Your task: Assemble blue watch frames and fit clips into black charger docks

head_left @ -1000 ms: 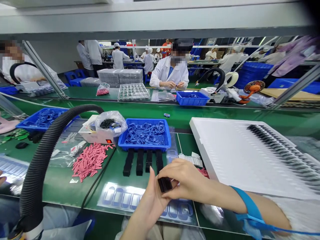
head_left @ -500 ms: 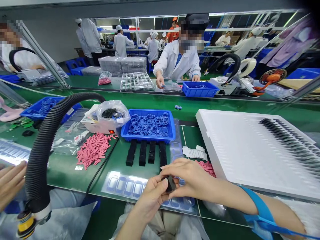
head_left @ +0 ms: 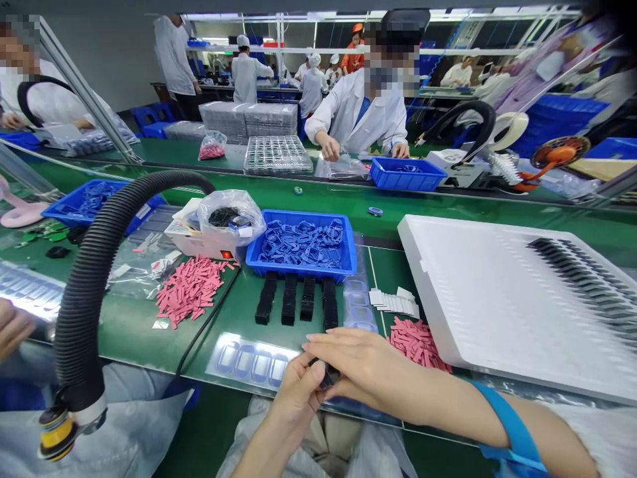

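Observation:
My left hand point(head_left: 297, 392) and my right hand point(head_left: 359, 367) meet at the near edge of the green bench, both closed on a small black part point(head_left: 328, 378) that is mostly hidden between the fingers. A blue strap point(head_left: 512, 425) circles my right wrist. Just beyond the hands stand several rows of black parts point(head_left: 297, 300), and behind them a blue bin of blue frames point(head_left: 303, 243). A clear strip of blue-rimmed pieces point(head_left: 251, 362) lies left of my hands. Pink strips point(head_left: 415, 341) lie right of them.
A black corrugated hose point(head_left: 94, 265) arcs on the left. A larger pile of pink strips point(head_left: 190, 288), a bagged white box point(head_left: 219, 229) and a white foam tray point(head_left: 497, 299) with black parts sit on the bench. A person in white point(head_left: 365, 113) works opposite; another person's hand point(head_left: 12, 325) shows at left.
The view has tilted down a little. My hands have drawn closer to the bench edge and closed tighter round the black part, which now shows less. The hand at left has pulled back.

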